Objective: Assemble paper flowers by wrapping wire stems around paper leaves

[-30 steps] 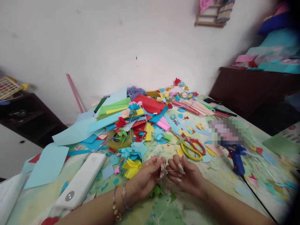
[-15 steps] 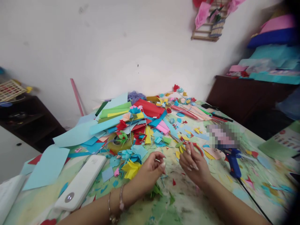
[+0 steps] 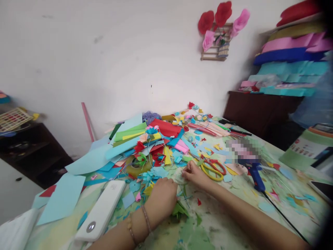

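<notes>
My left hand is closed over the table's middle, its back towards me and its fingertips hidden. Just right of it, my right hand has its thumb and fingers pinched together. Whatever either hand holds is too small or hidden to make out. Below my left hand lies a green paper flower, with thin green stems beside it. Partly behind my left wrist shows a yellow paper flower. Yellow and red-handled scissors lie just beyond my right hand.
A blue glue gun with its black cord lies at the right. Stacked coloured paper and a tape roll are behind the hands. A white power bank lies left; a green container stands far right.
My right hand has moved left, close to my left hand, uncovering the scissors. My left hand has turned its back towards me. The camera view has tilted up and shifted a little.
</notes>
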Available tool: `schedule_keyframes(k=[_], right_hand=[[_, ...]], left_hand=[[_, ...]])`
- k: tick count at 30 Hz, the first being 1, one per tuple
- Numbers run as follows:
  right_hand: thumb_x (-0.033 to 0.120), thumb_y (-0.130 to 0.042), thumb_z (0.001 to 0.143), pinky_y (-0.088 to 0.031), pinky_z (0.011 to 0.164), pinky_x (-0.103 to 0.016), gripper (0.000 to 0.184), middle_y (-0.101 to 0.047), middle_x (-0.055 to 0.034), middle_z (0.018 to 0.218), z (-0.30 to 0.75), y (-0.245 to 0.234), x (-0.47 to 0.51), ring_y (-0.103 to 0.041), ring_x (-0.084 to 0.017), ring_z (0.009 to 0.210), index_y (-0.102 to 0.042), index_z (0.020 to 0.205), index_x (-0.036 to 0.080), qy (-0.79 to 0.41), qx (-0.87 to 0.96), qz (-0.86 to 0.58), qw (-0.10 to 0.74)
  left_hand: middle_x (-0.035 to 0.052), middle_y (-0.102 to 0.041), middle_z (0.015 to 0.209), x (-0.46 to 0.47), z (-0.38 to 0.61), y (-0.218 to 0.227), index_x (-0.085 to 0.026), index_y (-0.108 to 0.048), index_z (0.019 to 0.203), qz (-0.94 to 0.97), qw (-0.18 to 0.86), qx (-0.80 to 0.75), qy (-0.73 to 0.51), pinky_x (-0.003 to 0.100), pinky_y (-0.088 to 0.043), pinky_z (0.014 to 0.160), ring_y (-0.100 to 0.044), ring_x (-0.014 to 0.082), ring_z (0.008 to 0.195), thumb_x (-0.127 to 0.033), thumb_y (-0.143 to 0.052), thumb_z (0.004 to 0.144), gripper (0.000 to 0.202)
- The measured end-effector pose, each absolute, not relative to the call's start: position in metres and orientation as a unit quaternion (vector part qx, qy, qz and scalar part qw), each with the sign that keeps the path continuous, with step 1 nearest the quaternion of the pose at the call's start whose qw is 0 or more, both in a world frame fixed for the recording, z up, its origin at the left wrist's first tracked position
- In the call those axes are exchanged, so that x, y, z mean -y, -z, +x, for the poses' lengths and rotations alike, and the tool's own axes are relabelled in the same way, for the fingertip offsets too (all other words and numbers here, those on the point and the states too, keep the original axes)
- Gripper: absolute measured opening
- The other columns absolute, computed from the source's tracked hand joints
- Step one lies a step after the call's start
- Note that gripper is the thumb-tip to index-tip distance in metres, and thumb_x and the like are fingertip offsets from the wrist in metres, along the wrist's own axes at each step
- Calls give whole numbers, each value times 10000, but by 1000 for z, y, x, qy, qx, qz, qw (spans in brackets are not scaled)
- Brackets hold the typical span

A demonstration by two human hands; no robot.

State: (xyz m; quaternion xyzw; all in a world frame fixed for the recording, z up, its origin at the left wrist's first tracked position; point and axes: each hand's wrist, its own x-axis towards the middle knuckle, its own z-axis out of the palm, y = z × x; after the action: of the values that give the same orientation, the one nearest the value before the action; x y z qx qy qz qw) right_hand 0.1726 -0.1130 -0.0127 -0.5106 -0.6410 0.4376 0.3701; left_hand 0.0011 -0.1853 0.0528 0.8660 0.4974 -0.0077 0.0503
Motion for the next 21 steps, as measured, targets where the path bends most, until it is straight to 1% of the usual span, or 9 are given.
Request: schedule_keyframes(k=[4,9,13,17,21], right_hand=[[230,-657,663,-348,484,-215,360,-545,73,585,149,17,99,-503,-111,513,-306,746,239,-423,643,-544,333],[100,-623,593,-319,452,-196,376,-531,89,567,134,21,93,-494,-97,482,-307,746,234,-416,643,-559,318],[97,-589,593,-329,436,-199,371,-516,95,579,135,25,95,-466,-86,457,-282,744,240,-417,639,-553,334],[126,-564,600,-333,437,-207,361,-507,94,572,143,27,93,-441,-84,450,-250,730,247,-419,631,-541,366],[170,-579,592,-360,480,-223,381,-496,85,577,150,22,88,-464,-104,514,-228,716,251,-410,622,-522,416]], left_hand=[[126,-677,942,183,2,-50,-111,-671,887,882,33,-470,30,458,-465,840,-617,309,929,-270,-640,810,179],[105,-685,922,177,0,-40,-141,-673,899,913,38,-406,16,429,-463,849,-631,279,921,-315,-614,831,196],[95,-679,895,172,-2,-32,-147,-677,876,932,27,-359,35,398,-473,794,-630,263,884,-288,-608,832,162],[56,-663,806,163,-11,-34,-183,-682,771,948,25,-311,57,345,-452,744,-616,213,794,-213,-601,822,100],[15,-624,721,145,-33,-52,-193,-653,650,960,5,-278,19,303,-402,761,-575,154,723,-103,-572,788,184]])
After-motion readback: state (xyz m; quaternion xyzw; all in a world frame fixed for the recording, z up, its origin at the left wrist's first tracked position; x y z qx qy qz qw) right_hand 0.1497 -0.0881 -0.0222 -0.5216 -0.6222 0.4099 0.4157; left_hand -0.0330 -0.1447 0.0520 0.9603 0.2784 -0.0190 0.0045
